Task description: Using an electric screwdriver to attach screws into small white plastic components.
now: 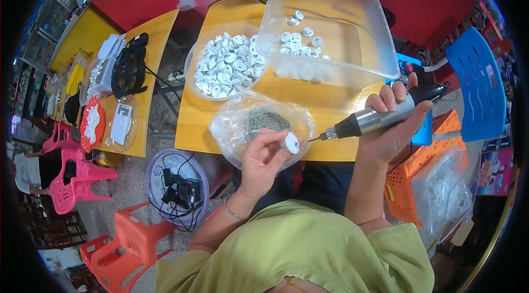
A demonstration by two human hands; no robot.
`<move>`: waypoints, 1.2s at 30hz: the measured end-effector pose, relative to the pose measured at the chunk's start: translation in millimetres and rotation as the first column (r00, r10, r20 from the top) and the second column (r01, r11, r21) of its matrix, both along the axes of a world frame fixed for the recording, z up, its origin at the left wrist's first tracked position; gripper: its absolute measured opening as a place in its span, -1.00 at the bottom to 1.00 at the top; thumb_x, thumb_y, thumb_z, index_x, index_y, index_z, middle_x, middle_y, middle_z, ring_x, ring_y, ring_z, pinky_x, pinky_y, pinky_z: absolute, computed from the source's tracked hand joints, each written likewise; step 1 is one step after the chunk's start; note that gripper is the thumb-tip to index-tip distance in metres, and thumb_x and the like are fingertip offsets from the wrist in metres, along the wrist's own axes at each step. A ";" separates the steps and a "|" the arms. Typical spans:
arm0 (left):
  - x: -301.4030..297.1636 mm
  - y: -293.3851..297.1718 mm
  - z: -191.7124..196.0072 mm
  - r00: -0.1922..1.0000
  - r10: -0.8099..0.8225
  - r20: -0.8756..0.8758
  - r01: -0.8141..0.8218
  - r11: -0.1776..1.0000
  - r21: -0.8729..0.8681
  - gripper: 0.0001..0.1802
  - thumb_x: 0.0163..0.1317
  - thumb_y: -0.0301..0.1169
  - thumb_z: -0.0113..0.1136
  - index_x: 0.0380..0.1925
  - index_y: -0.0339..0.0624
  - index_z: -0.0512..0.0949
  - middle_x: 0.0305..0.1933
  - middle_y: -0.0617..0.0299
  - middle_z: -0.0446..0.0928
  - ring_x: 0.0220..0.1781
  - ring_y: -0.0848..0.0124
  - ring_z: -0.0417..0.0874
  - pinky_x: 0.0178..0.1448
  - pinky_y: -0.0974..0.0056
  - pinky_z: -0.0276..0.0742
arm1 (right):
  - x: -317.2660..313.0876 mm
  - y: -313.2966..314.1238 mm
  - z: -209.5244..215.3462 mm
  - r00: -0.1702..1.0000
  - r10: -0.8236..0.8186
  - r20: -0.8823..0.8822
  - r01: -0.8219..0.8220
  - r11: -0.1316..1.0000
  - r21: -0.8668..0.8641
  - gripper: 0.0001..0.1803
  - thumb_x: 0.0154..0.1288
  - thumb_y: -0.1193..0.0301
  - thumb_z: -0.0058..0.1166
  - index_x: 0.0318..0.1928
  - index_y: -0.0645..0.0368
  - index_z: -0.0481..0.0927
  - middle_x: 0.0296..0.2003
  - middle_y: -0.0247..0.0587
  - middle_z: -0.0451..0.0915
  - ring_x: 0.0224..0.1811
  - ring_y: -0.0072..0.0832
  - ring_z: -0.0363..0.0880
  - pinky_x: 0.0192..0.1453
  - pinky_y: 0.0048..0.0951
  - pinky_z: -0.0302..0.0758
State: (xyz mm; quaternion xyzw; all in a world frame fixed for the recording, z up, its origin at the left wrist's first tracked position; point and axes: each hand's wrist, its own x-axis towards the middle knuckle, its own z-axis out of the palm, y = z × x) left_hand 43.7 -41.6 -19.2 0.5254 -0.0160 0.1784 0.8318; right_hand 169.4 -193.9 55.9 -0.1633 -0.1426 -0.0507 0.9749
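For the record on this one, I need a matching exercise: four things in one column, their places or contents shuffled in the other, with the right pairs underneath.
Column one
1. White round plastic piece
2. Silver-and-black cylindrical power tool
3. Purple round plastic tub
4. Translucent rectangular plastic bin

Column two
A. Beside the yellow wooden table, below its top, holding black cables
B. Gripped in the right hand
C. On the table, with small white plastic parts inside
D. Held in the left hand

Right pairs: 1-D, 2-B, 3-A, 4-C
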 end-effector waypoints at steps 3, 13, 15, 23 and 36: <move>-0.8 -2.2 4.3 0.999 -0.038 -0.002 0.037 0.998 -0.047 -0.69 0.20 -0.71 0.05 -0.04 -0.30 0.41 -0.12 0.21 0.35 0.06 0.26 0.56 0.13 0.29 0.46 | -0.2 -0.2 1.5 0.999 -0.006 -0.046 0.007 1.000 0.017 -0.44 0.25 0.07 0.10 0.07 0.20 0.32 -0.44 -0.36 0.25 -0.46 -0.64 0.27 -0.41 -0.61 0.37; -1.8 -0.1 7.7 0.993 -0.065 -0.094 0.054 0.992 -0.118 -0.69 0.25 -0.64 0.04 0.00 -0.28 0.36 -0.06 0.15 0.43 0.04 0.25 0.56 0.14 0.20 0.50 | 4.7 2.7 0.2 0.998 0.043 -0.052 -0.041 0.998 0.038 -0.44 0.29 0.05 0.04 0.14 0.10 0.24 -0.41 -0.37 0.29 -0.50 -0.65 0.26 -0.44 -0.59 0.29; -2.7 3.8 6.2 0.983 -0.077 -0.169 0.050 0.986 -0.157 -0.69 0.26 -0.60 0.03 0.01 -0.26 0.34 -0.04 0.11 0.45 0.03 0.23 0.56 0.14 0.13 0.51 | 6.1 3.2 -2.2 0.995 0.087 -0.041 -0.084 0.994 0.068 -0.45 0.29 0.05 0.04 0.14 0.06 0.25 -0.40 -0.38 0.26 -0.51 -0.67 0.22 -0.46 -0.60 0.26; -10.7 11.0 -0.1 0.964 -0.189 -0.188 0.122 0.939 -0.321 -0.73 0.37 -0.49 -0.12 0.05 -0.23 0.34 0.07 0.09 0.43 0.08 0.25 0.53 0.18 0.18 0.46 | -0.4 -0.1 -0.9 0.992 0.122 -0.025 -0.119 0.988 0.095 -0.38 0.35 -0.03 -0.13 0.26 0.07 0.18 -0.43 -0.37 0.25 -0.52 -0.65 0.22 -0.50 -0.63 0.27; -30.7 131.4 24.2 0.724 0.690 -0.016 -0.671 0.699 -0.248 -0.57 0.33 -0.51 -0.04 0.20 -0.14 0.23 0.03 0.07 0.44 0.01 0.31 0.54 0.12 0.24 0.50 | 10.1 -0.1 -9.2 0.963 0.264 0.057 -0.267 0.962 0.062 -0.34 0.37 0.12 -0.09 0.36 0.06 0.05 -0.35 -0.34 0.21 -0.47 -0.64 0.21 -0.45 -0.64 0.28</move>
